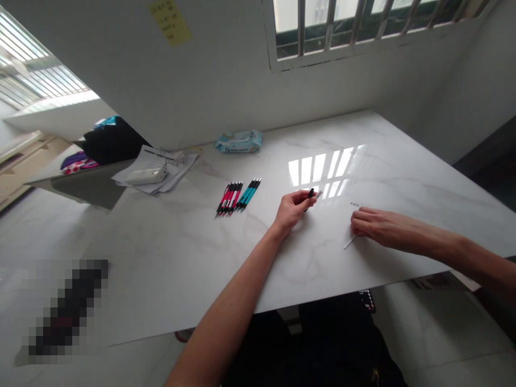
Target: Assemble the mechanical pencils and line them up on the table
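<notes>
My left hand (293,210) is closed in a pinch around a pen part with a black end (310,192); a pale tip sticks out past the fingers. To its right, my right hand (368,223) reaches down to the tabletop with its fingers together on a thin white pen refill (349,242), whose lower end shows below them. Just beyond these fingers lies a small spring-like piece (355,203). Left of my left hand, several red-and-black pens (230,199) lie side by side, touching or close to a row of teal-and-black pens (249,194).
The white marbled table (181,279) runs back to the wall. A blue wipes packet (238,142) lies by the wall. Papers (177,174) with a white device (147,176) on them sit at the left. A blurred dark object (68,309) is at the lower left.
</notes>
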`<state>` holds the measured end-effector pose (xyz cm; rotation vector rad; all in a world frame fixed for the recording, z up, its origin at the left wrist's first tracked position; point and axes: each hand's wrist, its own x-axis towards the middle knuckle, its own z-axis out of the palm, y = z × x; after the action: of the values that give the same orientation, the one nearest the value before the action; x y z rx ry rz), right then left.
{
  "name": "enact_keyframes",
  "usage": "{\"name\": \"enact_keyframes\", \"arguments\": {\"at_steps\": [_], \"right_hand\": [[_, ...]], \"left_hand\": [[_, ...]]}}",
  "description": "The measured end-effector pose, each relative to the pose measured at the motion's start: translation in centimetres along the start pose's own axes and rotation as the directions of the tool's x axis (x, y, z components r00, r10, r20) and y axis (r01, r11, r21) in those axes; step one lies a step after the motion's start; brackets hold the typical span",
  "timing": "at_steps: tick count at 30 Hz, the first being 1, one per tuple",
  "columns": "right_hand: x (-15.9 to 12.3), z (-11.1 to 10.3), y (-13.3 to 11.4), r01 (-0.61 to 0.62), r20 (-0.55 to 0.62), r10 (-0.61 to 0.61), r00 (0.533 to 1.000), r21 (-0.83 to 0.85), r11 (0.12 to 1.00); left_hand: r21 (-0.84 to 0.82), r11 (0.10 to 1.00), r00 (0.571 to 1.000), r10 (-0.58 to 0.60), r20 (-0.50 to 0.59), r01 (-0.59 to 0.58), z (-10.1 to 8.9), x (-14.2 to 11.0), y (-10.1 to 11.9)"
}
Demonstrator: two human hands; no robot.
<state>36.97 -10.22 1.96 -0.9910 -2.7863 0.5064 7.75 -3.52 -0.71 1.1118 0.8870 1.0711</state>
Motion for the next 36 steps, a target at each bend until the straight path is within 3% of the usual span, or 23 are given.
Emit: {"name": "enact_keyframes", "arguments": {"at_steps": [3,6,9,12,14,16,20,23,29,36], "right_hand": [[1.0,-0.3,-0.2,-0.052,-0.018,0.053,0.998,0.073,0.996],[2.9,-1.9,0.6,-0.101,-0.154,0.149,0.977,0.284,0.953],[6.0,-3.6,2.2,-0.066,-0.352,0.273,0.895,0.5,0.863],[9.5,-4.0,3.7,0.091,-0.453,0.377,0.808,0.727,0.68],[11.1,-3.4,4.4,0.158,-0.425,0.461,0.779,0.844,0.512],[11.9,-2.5,4.6,0.174,-0.355,0.499,0.791,0.911,0.373],[11.4,-0.9,4.7,0.109,-0.21,0.49,0.846,0.968,0.226],[10.8,-0.8,4.8,0.105,-0.201,0.518,0.831,0.972,0.21],[10.7,-1.7,4.9,0.166,-0.323,0.616,0.719,0.939,0.3],[10.8,-1.0,4.4,0.147,-0.311,0.556,0.771,0.936,0.319]], "left_hand": [[-0.019,1.0,1.0,0.01,-0.001,-0.01,-0.1,0.1,0.0],[-0.03,1.0,1.0,0.003,-0.017,-0.004,-0.2,0.2,0.1],[-0.02,1.0,0.999,-0.014,-0.034,0.013,-0.2,0.0,0.3],[0.006,1.0,0.999,-0.02,-0.038,0.02,-0.3,-0.2,0.6],[0.027,0.999,0.999,-0.023,-0.038,0.024,-0.3,-0.3,0.8],[0.041,0.999,0.999,-0.026,-0.04,0.027,-0.4,-0.4,0.9],[0.064,0.997,0.998,-0.029,-0.048,0.032,-0.5,-0.4,1.0],[0.091,0.995,0.998,-0.025,-0.059,0.03,-0.4,-0.5,1.1],[0.11,0.994,0.998,-0.018,-0.062,0.025,0.0,-0.8,1.4],[0.107,0.994,0.999,-0.011,-0.041,0.016,0.0,-0.8,1.4]]}}
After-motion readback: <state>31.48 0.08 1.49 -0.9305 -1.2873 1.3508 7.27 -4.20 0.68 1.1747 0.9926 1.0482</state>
